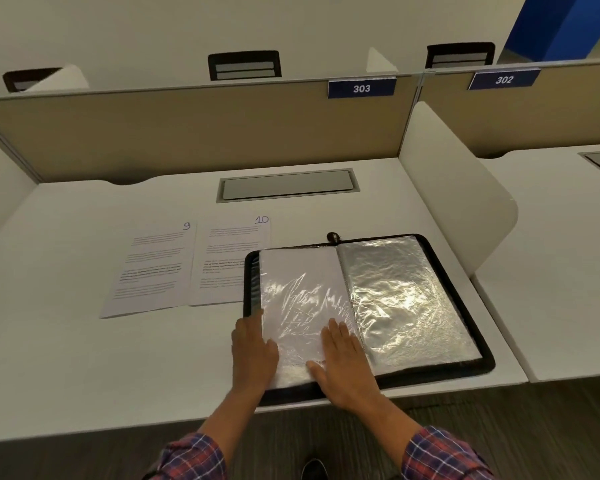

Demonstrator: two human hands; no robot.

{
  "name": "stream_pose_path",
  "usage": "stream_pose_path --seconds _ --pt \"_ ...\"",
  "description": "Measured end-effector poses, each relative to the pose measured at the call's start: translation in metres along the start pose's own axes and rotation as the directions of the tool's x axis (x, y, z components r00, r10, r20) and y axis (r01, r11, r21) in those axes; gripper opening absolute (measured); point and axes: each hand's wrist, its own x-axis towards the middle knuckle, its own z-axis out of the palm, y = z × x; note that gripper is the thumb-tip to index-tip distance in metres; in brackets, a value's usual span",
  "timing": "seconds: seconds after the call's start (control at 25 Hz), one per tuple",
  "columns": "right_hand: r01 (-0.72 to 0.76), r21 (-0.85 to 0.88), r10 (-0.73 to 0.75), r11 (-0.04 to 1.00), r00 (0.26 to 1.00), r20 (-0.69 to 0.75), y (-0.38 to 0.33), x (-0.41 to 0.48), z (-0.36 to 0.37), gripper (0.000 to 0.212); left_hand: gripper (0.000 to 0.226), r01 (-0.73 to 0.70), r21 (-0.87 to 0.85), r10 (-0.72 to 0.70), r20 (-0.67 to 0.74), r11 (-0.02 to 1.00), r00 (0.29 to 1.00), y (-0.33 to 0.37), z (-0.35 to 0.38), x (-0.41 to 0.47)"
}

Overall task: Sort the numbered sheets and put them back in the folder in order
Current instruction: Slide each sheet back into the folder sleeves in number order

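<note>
Both hands, left (253,348) and right (343,362), lay flat, fingers apart, on black zip folder's (471,327) glossy sleeve (302,299); white sheets 9 (153,268) and 10 (227,261) at ten o'clock risked misordering.

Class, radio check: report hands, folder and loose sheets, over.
Left hand and right hand flat on open folder. Sheet 9 and sheet 10 loose on desk. Nothing blocking.
</note>
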Motion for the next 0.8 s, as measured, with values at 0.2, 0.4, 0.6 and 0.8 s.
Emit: stream_pose_path --seconds 0.2,0.4,0.6,0.8 --pt "-0.054 -0.033 0.052 0.998 0.998 -0.040 -0.010 0.004 0.017 0.083 0.064 -0.359 0.377 0.268 0.273 0.854 0.924 -0.035 0.015 -0.002" --pt "-0.140 -0.087 0.137 0.986 0.990 -0.045 -0.019 0.003 0.032 0.083 0.087 -0.450 0.441 0.294 0.379 0.777 0.878 -0.048 0.015 0.003" --pt "-0.190 -0.095 0.175 0.977 0.974 -0.142 -0.039 0.000 0.041 0.084 0.095 -0.472 0.432 0.283 0.432 0.769 0.857 -0.046 0.003 -0.002" --pt "-0.232 -0.093 0.219 0.968 0.967 -0.133 -0.061 -0.001 0.044 0.085 0.097 -0.525 0.418 0.297 0.497 0.742 0.815 -0.047 -0.010 -0.002"
